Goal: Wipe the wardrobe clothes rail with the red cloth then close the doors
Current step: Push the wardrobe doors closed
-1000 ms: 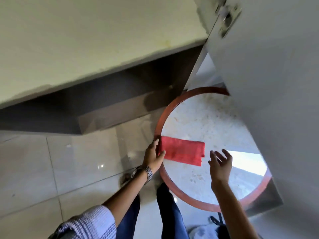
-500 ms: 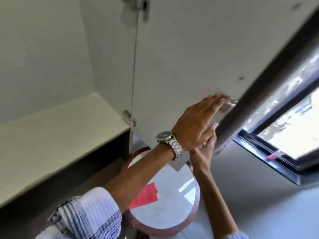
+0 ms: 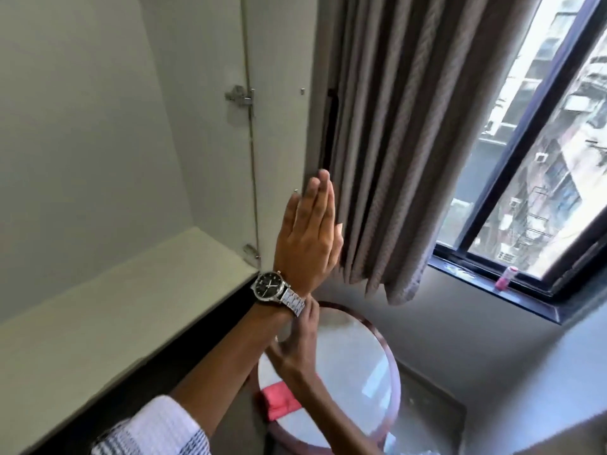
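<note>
Since half a sec back, my view had swung right: the window (image 3: 542, 178) and a grey-brown curtain (image 3: 394, 142) now filled the right side, where before the door panel took up most of it. The wardrobe door (image 3: 279, 126) stood open, seen nearly edge-on w/ its inner face toward me, hinge (image 3: 239, 97) showing on its left seam. My left hand (image 3: 307, 231) had gone from reaching slanted across the panel to standing upright, fingers straight & pressed together, flat against the door's free edge just beside the curtain; it held nothing. Watch (image 3: 274, 288) sat on that wrist. My right hand (image 3: 300, 339) was lower, partly hidden behind the left wrist & forearm, fingers pointing up toward the door's bottom edge; can't tell whether it was spread or curled, or if it touched the door. A sec ago both hands were down at the table by the cloth; now both were up off it. The red cloth (image 3: 279, 400) lay folded on the round table (image 3: 391, 362), near its left rim, below & well apart from both hands, my right forearm crossing just over its right end. Wardrobe shelf (image 3: 131, 300) ran pale along the left. A small pink thing (image 3: 507, 278) sat on the window sill; too small to tell what.
</note>
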Demonstrator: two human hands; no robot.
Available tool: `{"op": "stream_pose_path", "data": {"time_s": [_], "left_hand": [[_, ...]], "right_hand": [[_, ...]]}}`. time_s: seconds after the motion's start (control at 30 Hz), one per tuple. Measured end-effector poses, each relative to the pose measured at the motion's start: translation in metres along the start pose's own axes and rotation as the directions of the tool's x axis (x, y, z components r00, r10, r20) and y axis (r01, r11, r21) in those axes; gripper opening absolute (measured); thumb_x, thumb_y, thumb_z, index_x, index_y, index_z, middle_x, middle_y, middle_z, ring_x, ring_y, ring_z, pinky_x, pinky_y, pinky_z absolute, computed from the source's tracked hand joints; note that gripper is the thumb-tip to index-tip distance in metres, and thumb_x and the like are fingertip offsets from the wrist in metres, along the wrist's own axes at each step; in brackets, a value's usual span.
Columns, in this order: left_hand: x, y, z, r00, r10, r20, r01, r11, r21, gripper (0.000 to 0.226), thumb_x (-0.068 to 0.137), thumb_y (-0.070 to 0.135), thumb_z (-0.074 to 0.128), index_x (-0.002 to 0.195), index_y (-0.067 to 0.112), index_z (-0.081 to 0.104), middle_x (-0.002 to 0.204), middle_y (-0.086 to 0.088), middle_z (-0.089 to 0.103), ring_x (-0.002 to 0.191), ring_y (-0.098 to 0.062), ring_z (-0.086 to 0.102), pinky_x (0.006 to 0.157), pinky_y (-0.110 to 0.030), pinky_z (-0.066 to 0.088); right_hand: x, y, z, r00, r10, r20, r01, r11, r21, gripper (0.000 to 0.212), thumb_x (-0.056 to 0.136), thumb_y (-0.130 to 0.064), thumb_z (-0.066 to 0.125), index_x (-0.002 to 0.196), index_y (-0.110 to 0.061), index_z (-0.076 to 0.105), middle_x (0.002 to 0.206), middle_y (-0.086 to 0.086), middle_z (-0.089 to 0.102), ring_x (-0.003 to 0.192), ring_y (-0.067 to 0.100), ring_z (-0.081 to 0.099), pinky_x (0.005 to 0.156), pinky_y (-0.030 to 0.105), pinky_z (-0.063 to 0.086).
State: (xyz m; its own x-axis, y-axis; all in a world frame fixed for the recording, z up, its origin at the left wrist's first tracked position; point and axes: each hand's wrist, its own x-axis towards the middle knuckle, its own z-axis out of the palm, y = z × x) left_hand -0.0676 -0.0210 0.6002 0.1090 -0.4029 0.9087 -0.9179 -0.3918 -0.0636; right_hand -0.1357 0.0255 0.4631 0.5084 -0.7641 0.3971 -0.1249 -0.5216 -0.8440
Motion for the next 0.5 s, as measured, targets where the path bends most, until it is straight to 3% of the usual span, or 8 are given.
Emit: {"op": "stream_pose_path", "data": {"time_s": [0.07,0.13,0.23,0.33,0.4,0.43,0.5], "left_hand": [[0.012,-0.031,-0.019,0.996,-0.050,-0.067,0.055,0.995,0.086,0.079,0.100,0.036,0.051,0.159,0.004,0.009,0.166,-0.014,0.008,0.159,-0.022,-0.004,0.131,-0.040,-0.005],[0.033,-0.070,-0.033,0.990,-0.067,-0.126,0.084,0.987,0.136,0.079,0.099,0.037,0.050,0.159,0.003,0.012,0.165,-0.015,0.007,0.158,-0.022,-0.008,0.131,-0.040,-0.004],[0.059,-0.137,-0.046,0.993,-0.058,-0.104,0.086,0.952,0.293,0.072,0.098,0.036,0.051,0.155,-0.002,0.028,0.165,-0.018,0.024,0.157,-0.031,0.013,0.131,-0.041,0.001],[0.066,-0.200,-0.048,1.000,-0.008,-0.018,0.016,0.870,0.492,0.067,0.097,0.036,0.050,0.152,-0.001,0.037,0.162,-0.015,0.035,0.152,-0.030,0.032,0.130,-0.047,0.007],[0.078,-0.255,-0.044,0.998,0.046,0.036,-0.058,0.683,0.728,0.064,0.096,0.033,0.052,0.150,0.000,0.041,0.160,-0.011,0.040,0.149,-0.028,0.039,0.129,-0.050,0.009],[0.077,-0.260,-0.038,0.999,0.036,0.005,-0.030,0.717,0.696,0.063,0.097,0.032,0.051,0.150,0.000,0.041,0.160,-0.011,0.041,0.149,-0.028,0.039,0.130,-0.050,0.006],[0.079,-0.281,-0.025,1.000,0.017,0.018,-0.025,0.602,0.798,0.063,0.099,0.033,0.046,0.152,0.000,0.036,0.161,-0.012,0.038,0.150,-0.029,0.037,0.130,-0.050,-0.001]], "right_hand": [[-0.014,-0.012,0.030,0.988,-0.095,0.118,0.099,0.995,-0.023,0.085,0.083,-0.036,0.072,0.152,-0.004,0.036,0.151,0.009,0.037,0.139,0.024,0.040,0.114,0.041,0.042],[-0.018,-0.023,0.061,0.946,-0.223,0.234,0.246,0.966,-0.076,0.083,0.090,-0.038,0.069,0.155,-0.001,0.034,0.160,0.014,0.031,0.147,0.027,0.033,0.119,0.042,0.036],[-0.001,-0.047,0.113,0.811,-0.456,0.367,0.513,0.855,-0.072,0.077,0.096,-0.039,0.064,0.153,0.006,0.037,0.163,0.022,0.030,0.153,0.035,0.027,0.123,0.048,0.029],[0.037,-0.068,0.168,0.731,-0.586,0.349,0.647,0.758,-0.085,0.070,0.089,-0.029,0.076,0.138,0.016,0.053,0.150,0.035,0.043,0.145,0.050,0.035,0.117,0.059,0.036],[0.081,-0.082,0.222,0.638,-0.721,0.270,0.762,0.641,-0.092,0.067,0.075,-0.021,0.088,0.123,0.019,0.064,0.134,0.039,0.056,0.139,0.053,0.040,0.112,0.065,0.038],[0.090,-0.071,0.225,0.624,-0.741,0.249,0.779,0.616,-0.118,0.068,0.068,-0.018,0.092,0.121,0.017,0.067,0.129,0.038,0.061,0.141,0.049,0.040,0.114,0.064,0.034],[0.120,-0.065,0.257,0.525,-0.841,0.132,0.850,0.510,-0.132,0.065,0.072,-0.020,0.087,0.125,0.008,0.061,0.131,0.029,0.063,0.150,0.039,0.025,0.119,0.059,0.018]]}}
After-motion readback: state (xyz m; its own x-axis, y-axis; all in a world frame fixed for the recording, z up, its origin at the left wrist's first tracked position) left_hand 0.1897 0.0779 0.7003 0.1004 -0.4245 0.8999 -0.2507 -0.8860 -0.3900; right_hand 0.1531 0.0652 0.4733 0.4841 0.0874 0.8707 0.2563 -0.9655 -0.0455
